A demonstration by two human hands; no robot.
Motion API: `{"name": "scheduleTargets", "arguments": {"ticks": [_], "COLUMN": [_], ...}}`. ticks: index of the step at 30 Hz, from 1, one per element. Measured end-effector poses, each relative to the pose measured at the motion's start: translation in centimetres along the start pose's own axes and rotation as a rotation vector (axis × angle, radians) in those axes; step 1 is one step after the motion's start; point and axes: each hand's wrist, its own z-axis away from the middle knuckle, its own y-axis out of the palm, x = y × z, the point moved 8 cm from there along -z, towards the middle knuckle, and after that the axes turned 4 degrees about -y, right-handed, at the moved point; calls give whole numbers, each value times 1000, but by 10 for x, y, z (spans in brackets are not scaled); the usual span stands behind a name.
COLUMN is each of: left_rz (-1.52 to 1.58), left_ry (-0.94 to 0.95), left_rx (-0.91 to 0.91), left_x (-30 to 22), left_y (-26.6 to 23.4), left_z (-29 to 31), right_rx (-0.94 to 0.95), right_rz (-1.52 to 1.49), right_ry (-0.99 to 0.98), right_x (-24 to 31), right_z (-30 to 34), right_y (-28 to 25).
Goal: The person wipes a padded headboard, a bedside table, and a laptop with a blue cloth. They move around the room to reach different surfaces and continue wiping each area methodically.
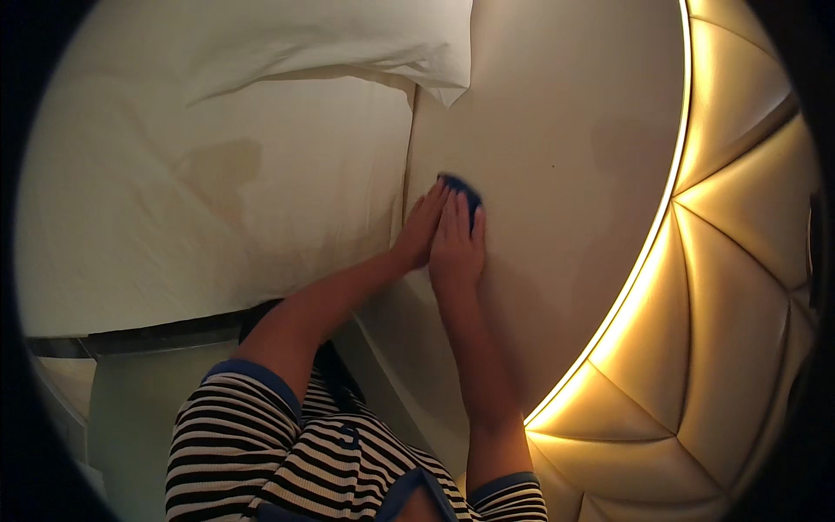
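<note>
Pressing both my hands on a small dark blue cloth (464,190), I hold it flat against the smooth beige headboard panel (557,130). My right hand (456,248) lies on the cloth w/ fingers straight and close together, palm down, so it is open and flat, not gripping; the cloth shows only past the fingertips, at the top and a bit on the right side. My left hand (421,228) is just beside the right one, touching it along the fingers, also stretched flat w/ fingertips at the left edge of the cloth; if it really sits on the cloth I cannot tell, the right hand hides that part. Both forearms come up from the bottom of the view, and below them I see my black-and-white striped t-shirt w/ blue sleeve trim (261,444). Left of the hands is the white bed sheet on the mattress (217,200), which meets the panel approx. along a vertical seam just beside my left hand. A white pillow (330,39) lies at the top, its corner hanging over that seam. On the right, a thin curved strip of warm light (648,244) borders the panel, and beyond it is a quilted golden padded wall (739,287).
</note>
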Motion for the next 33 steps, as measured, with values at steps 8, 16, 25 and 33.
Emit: {"name": "scheduleTargets", "arguments": {"ticks": [8, 16, 25, 33], "left_rz": [7, -143, 118, 123], "left_ry": [-186, 68, -189, -175], "left_rx": [182, -53, 9, 171], "left_x": [36, 44, 82, 41], "left_y": [51, -18, 15, 64], "left_z": [106, -61, 29, 143], "right_rx": [190, -58, 85, 207], "right_rz": [-29, 29, -76, -57], "right_ry": [-76, -28, -28, -63], "right_x": [42, 0, 40, 63], "right_z": [89, -61, 13, 132], "right_y": [36, 30, 88, 71]}}
